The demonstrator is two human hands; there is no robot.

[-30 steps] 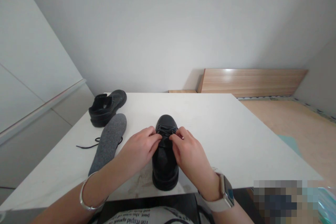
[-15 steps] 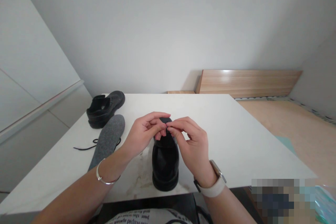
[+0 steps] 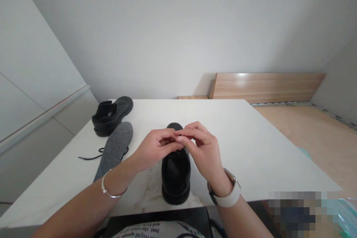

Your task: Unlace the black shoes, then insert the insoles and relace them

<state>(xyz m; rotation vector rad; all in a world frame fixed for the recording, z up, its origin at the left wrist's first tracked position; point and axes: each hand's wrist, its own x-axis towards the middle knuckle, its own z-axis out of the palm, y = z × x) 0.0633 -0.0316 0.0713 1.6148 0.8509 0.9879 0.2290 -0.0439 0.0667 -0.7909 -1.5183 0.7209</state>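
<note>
A black shoe stands upright on the white table, its heel toward me and its toe pointing away. Over its tongue and eyelet area, my left hand and my right hand meet with their fingertips together. Both are closed in a pinch. A tiny dark bit shows between the right thumb and forefinger, too small to name. My fingers cover the middle of the shoe's upper. Beside my left forearm lies a grey insole, with a black shoelace partly under it.
A second black shoe stands at the table's far left. The white table has brownish smudges near its front edge. To the right are a bed and a wooden headboard. A wall rises behind the table.
My fingertips have come closer together and sit slightly lower over the shoe. My left fingers have folded in, uncovering the toe. The shoes, insole and black shoelace on the table have stayed put.
</note>
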